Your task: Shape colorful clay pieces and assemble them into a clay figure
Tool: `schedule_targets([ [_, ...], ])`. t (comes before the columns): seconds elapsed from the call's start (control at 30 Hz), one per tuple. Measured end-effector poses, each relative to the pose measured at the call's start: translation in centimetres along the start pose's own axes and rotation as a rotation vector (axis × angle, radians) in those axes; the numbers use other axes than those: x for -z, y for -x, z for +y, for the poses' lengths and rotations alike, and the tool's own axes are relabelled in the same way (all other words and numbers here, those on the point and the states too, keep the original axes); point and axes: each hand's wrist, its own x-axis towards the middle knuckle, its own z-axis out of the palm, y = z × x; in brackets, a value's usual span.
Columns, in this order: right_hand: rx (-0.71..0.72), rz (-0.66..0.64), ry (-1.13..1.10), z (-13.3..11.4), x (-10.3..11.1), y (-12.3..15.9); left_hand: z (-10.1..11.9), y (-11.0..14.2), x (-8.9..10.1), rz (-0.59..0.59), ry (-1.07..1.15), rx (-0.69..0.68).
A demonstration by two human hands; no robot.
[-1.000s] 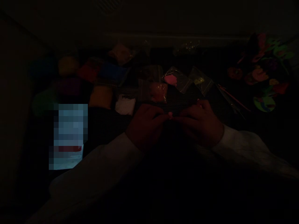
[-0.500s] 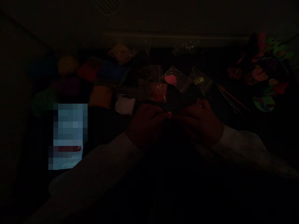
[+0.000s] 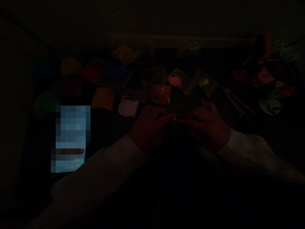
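The scene is very dark. Between the thumb and fingers of my left hand [image 3: 150,128] is a small pink lump of modelling clay [image 3: 174,117]. My right hand [image 3: 206,127] is curled just to the right, its fingertips reaching close to the lump; whether they touch it I cannot make out. A pale pink spot shows at the top of the right hand, too small to name. Behind the hands lie a clear bag with a pink lump [image 3: 174,81], a bag with reddish-orange stuff [image 3: 162,94] and a white block [image 3: 128,107].
A lit, pixelated screen [image 3: 72,133] lies left by my forearm. Bags of coloured clay, among them an orange block [image 3: 104,98], spread behind it. A small bag with something yellow [image 3: 204,82] and scissors [image 3: 235,101] are right, near a colourful pile [image 3: 265,76].
The hands stay almost in place. The pink lump has tilted slightly between the left fingertips, and the right fingers have shifted a little. The view has moved slightly and looks darker.
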Motion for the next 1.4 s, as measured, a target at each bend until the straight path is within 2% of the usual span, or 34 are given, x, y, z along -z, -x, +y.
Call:
schedule_targets([
  [0.8, -0.005, 0.020, 0.020, -0.05, -0.01, -0.06, 0.03, 0.05, -0.03, 0.000, -0.010, -0.016],
  [1.4, -0.021, -0.030, 0.030, 0.02, -0.15, -0.21, 0.05, 0.13, -0.08, 0.000, -0.023, -0.013],
])
